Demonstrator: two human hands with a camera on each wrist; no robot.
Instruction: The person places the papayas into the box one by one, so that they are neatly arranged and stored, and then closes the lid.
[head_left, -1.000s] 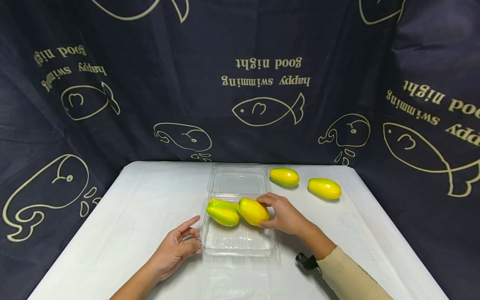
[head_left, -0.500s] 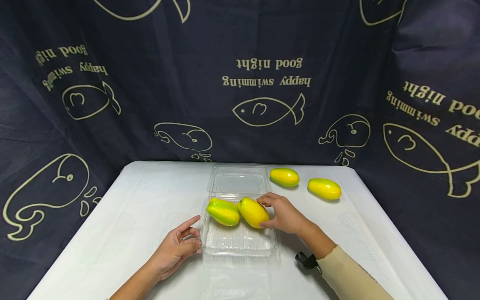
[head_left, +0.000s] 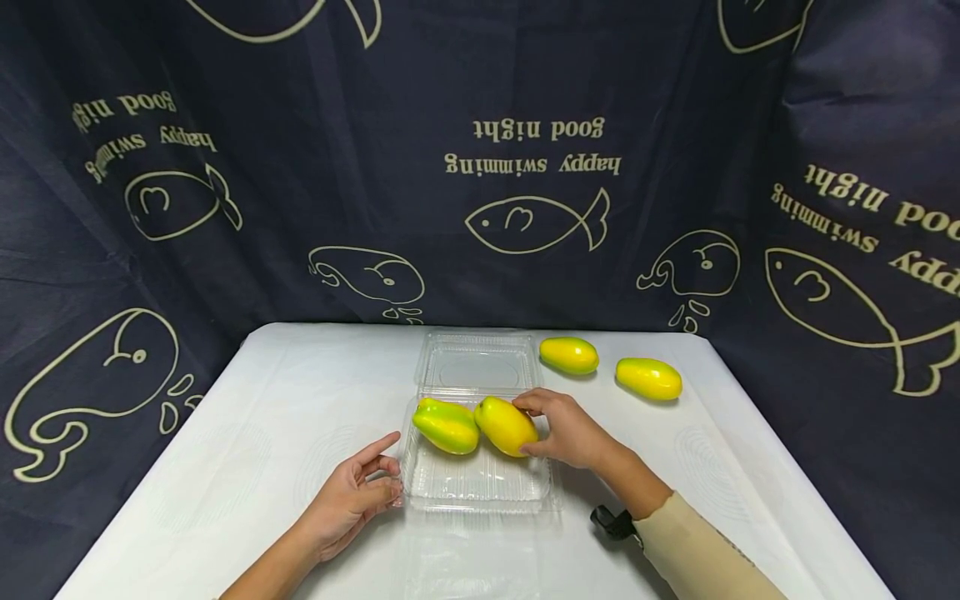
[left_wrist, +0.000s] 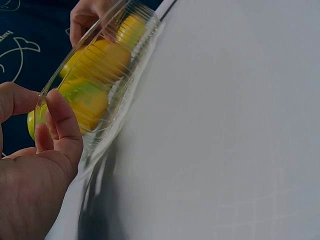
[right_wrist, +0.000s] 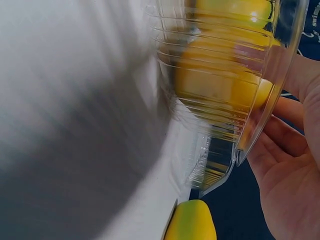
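Two yellow-green papayas lie side by side in the base of a clear plastic clamshell container [head_left: 480, 487], whose lid [head_left: 478, 367] is folded back behind it. My right hand [head_left: 566, 429] grips the right papaya [head_left: 504, 425], thumb at its near side and fingers at its far side. The left papaya [head_left: 446, 425] rests against it, untouched by either hand. At the container's left rim, my left hand [head_left: 348, 500] pinches the edge between thumb and finger, as the left wrist view shows, with the index finger extended in the head view. The container wall partly veils the right fingers [right_wrist: 250, 57] in the right wrist view.
Two more papayas lie on the white-covered table [head_left: 300, 375] at the back right: one papaya [head_left: 569, 356] beside the lid, another papaya [head_left: 648, 379] farther right. A dark fish-print curtain [head_left: 540, 283] hangs around the table's back and sides.
The right papaya has turned slightly in the right hand, its near end shifting a little towards the person. The left hand stays at the container's rim.
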